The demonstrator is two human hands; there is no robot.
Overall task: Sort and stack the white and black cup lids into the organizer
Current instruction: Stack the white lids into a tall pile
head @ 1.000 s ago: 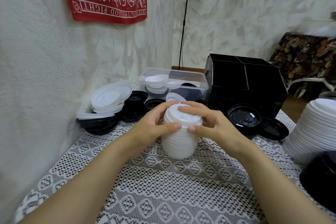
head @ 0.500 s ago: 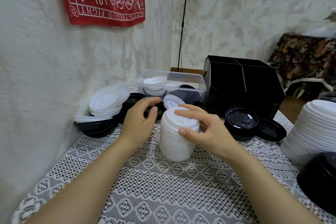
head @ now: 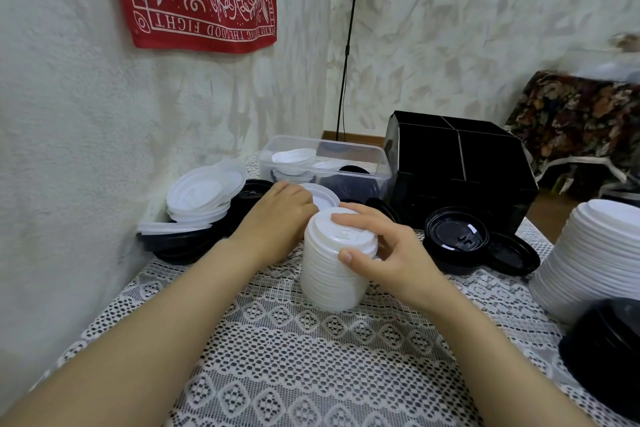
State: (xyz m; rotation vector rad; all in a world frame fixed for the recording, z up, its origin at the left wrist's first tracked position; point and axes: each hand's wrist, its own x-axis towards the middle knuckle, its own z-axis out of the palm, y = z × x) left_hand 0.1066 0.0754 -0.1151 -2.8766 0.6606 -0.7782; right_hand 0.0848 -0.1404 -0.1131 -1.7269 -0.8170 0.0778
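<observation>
Black lids (head: 456, 235) front organizer (head: 485, 166); top unobstructed

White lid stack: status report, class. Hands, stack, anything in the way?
Right hand grips white lid stack, upright on tablecloth. Left hand at loose white lid behind it, grip unclear. Black lids lie before organizer.

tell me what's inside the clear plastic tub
White lids and a black lid lie in the clear tub; its cloudy wall blurs whatever sits lower down.

Lid stack (head: 334, 270) stands before organizer (head: 460, 166).
</observation>
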